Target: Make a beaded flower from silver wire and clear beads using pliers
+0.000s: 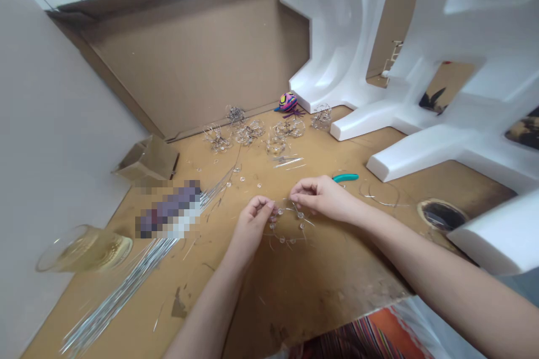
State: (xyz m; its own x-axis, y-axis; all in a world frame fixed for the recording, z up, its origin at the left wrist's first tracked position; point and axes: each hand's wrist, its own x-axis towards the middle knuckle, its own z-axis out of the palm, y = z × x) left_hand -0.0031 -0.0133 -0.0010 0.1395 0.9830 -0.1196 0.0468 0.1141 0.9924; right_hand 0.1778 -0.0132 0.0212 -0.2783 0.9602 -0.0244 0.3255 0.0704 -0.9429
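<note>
A loop of thin wire strung with clear round beads (302, 226) hangs between my two hands, low over the brown tabletop. My left hand (251, 224) pinches the left side of the loop between thumb and fingers, close to a bead. At the upper right of the loop, my right hand (318, 197) is closed in a pinch, with a thin wire end at the fingertips. Wire ends stick out around the loop on the right. Just beyond the right hand lies a tool with a teal handle (346, 178), partly covered by it.
Several beaded wire pieces (250, 132) and a colourful striped ball (288, 102) lie at the back. Left are a long wire bundle (126, 286), a glass of yellowish liquid (96, 249) and a small cardboard box (149, 160). White foam (404, 154) and a dark-filled cup (442, 216) stand right.
</note>
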